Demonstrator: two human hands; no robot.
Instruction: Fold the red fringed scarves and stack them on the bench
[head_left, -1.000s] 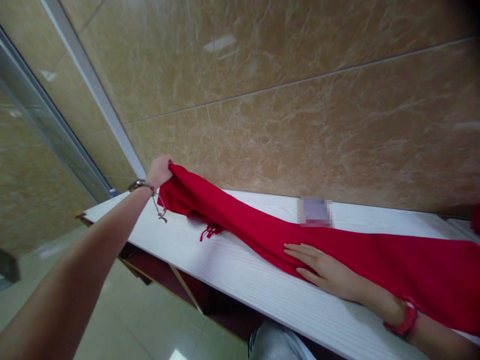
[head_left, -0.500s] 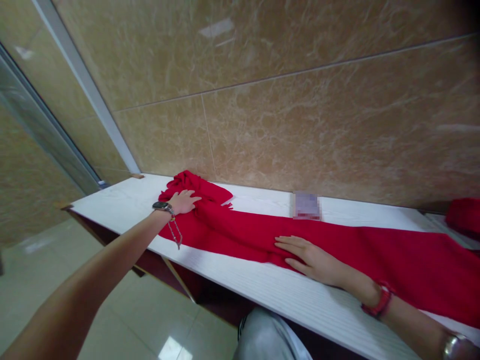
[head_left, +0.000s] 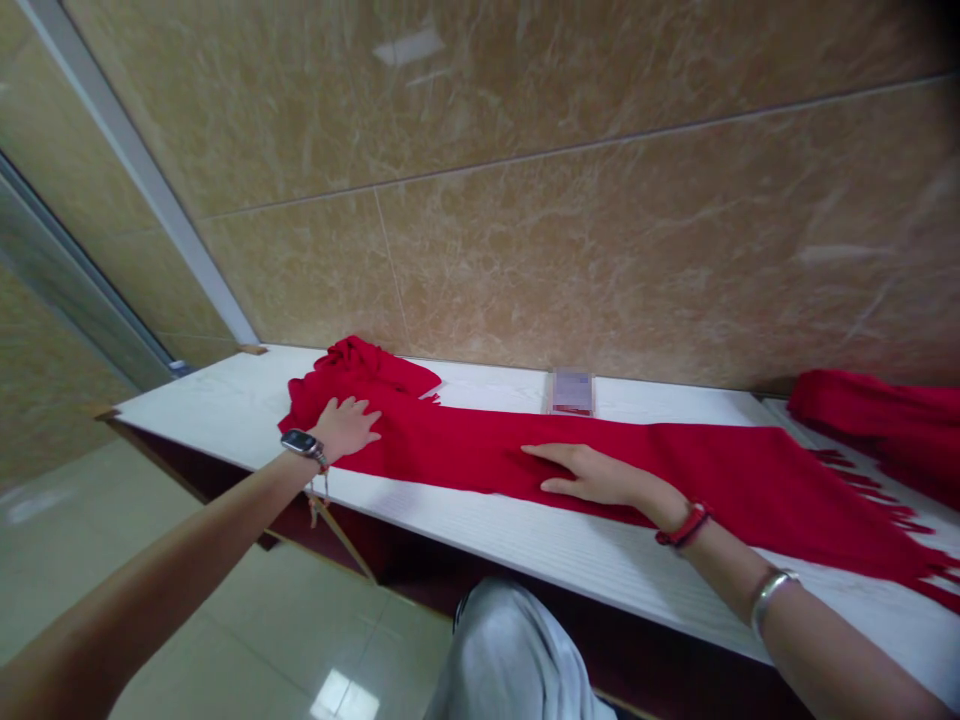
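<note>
Red cloth (head_left: 457,440): L end, held raised 1 s ago, now down on white benchtop (head_left: 202,400); mid-span approx. flat, L end bunched. Spreading judged well along, bunched end outstanding. L hand (head_left: 347,427): open, splayed, palm-down on cloth nr bunched end. R hand (head_left: 596,474): open, resting mid-span. Small case (head_left: 573,390) just beyond cloth; detail blurred, can't ID.

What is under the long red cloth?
White tabletop shows along the edges of the long red cloth, on which the left hand and right hand rest. What it covers cannot be seen.
</note>
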